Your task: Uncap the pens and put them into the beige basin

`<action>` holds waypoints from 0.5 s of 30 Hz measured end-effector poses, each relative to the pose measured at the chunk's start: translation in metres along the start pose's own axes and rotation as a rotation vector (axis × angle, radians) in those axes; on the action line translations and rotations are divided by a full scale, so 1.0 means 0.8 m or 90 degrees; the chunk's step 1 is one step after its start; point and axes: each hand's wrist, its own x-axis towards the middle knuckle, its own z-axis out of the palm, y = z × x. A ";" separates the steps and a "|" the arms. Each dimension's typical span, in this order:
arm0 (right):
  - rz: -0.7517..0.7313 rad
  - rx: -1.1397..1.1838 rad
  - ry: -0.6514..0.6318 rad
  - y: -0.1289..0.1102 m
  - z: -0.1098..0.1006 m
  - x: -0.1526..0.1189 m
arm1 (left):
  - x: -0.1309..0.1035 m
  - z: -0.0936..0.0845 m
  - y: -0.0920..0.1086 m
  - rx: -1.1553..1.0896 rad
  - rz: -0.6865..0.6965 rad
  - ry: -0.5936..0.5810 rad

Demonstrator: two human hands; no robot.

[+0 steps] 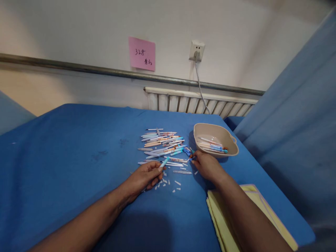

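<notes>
In the head view, the left hand grips a light-blue pen just beside the pen pile on the blue worktop. The right hand pinches a small pen part, too small to identify, near the beige basket holding pens.

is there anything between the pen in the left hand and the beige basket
Yes: the right hand lies between the pen in the left hand and the basket, with loose pens on the cloth too.
</notes>
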 end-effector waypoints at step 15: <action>-0.029 0.027 0.039 -0.004 0.020 0.020 | -0.001 0.001 0.001 -0.009 0.002 -0.002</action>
